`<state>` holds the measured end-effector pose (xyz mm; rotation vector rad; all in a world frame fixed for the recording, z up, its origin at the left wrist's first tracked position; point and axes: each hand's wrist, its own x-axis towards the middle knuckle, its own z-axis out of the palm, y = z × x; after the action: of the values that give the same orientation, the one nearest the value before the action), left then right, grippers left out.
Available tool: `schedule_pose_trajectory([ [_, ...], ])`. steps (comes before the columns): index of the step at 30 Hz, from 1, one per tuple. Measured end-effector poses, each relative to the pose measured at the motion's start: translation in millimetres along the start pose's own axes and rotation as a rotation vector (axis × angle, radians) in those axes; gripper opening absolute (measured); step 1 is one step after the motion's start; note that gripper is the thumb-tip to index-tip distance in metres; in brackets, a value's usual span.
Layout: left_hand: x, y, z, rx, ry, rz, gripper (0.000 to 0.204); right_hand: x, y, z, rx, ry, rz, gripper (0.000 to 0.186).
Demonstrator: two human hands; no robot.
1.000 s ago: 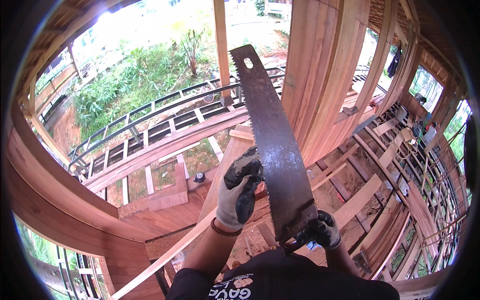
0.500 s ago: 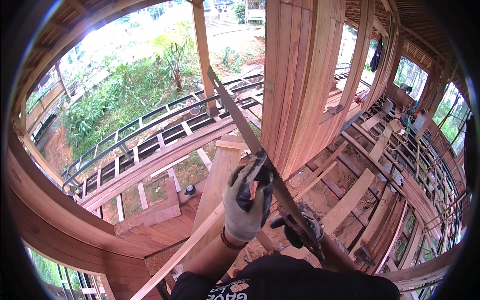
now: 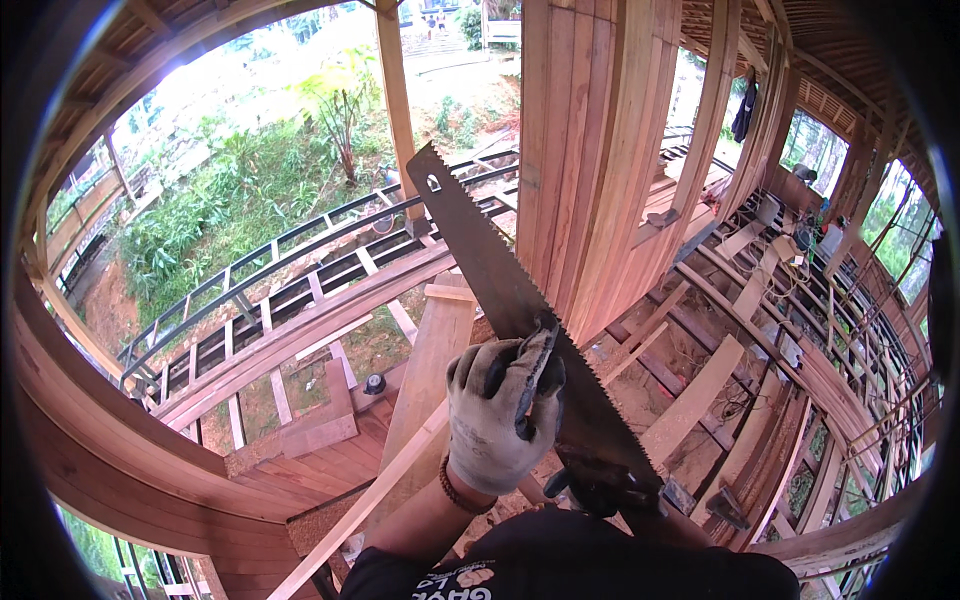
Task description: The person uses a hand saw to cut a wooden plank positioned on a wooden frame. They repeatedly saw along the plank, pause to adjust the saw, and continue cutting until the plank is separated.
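Note:
A hand saw (image 3: 500, 285) lies aslant in front of me, its broad toothed blade pointing up and left, with a small hole near the tip. My left hand (image 3: 505, 410), in a grey-white work glove with dark fingertips, is closed, with thumb and fingertips against the middle of the blade. At the saw's handle end is my right hand (image 3: 583, 494), in a dark-palmed glove; it is curled there and mostly hidden behind the blade. The handle itself is dark and hard to make out.
A vertical plank wall (image 3: 575, 170) rises just ahead. Below my left hand lie a long board (image 3: 430, 355) and a thin wooden strip (image 3: 360, 500). Open floor joists and loose planks (image 3: 695, 395) spread to the right. A metal frame (image 3: 290, 240) borders the greenery.
The saw has turned from nearly edge-on to show its broad side. My left hand has shifted on the blade, and my right hand has dropped lower and become more hidden.

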<state>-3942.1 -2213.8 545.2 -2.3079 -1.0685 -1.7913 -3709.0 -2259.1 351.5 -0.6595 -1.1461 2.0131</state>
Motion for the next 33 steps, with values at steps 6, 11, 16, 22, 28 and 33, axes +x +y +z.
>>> schedule_pose_trajectory([
  [6, -1.6, 0.9, -1.7, 0.086, -0.006, 0.023, 0.047, -1.8, 6.8, -4.4, 0.001, 0.017, 0.044, 0.069],
  [11, -5.8, -3.5, -2.5, 0.141, -0.051, 0.014, 0.049, -1.5, 12.9, -7.1, 0.000, 0.025, 0.077, 0.066],
  [16, -5.9, -11.9, -9.2, 0.134, -0.056, 0.053, 0.048, -1.5, 5.1, -1.2, -0.023, 0.023, 0.091, 0.062],
  [22, 5.0, -26.0, -27.1, 0.281, -0.050, 0.048, 0.043, 1.8, 22.8, -6.1, 0.008, -0.047, 0.105, 0.058],
  [28, 41.7, -33.3, -49.9, 0.455, -0.080, 0.275, 0.049, -6.1, 25.0, -5.5, -0.006, -0.045, 0.126, 0.054],
  [33, 63.1, -36.1, -77.0, 0.520, -0.413, 0.429, 0.047, -7.6, 31.0, -6.7, -0.004, -0.071, 0.164, 0.051],
])
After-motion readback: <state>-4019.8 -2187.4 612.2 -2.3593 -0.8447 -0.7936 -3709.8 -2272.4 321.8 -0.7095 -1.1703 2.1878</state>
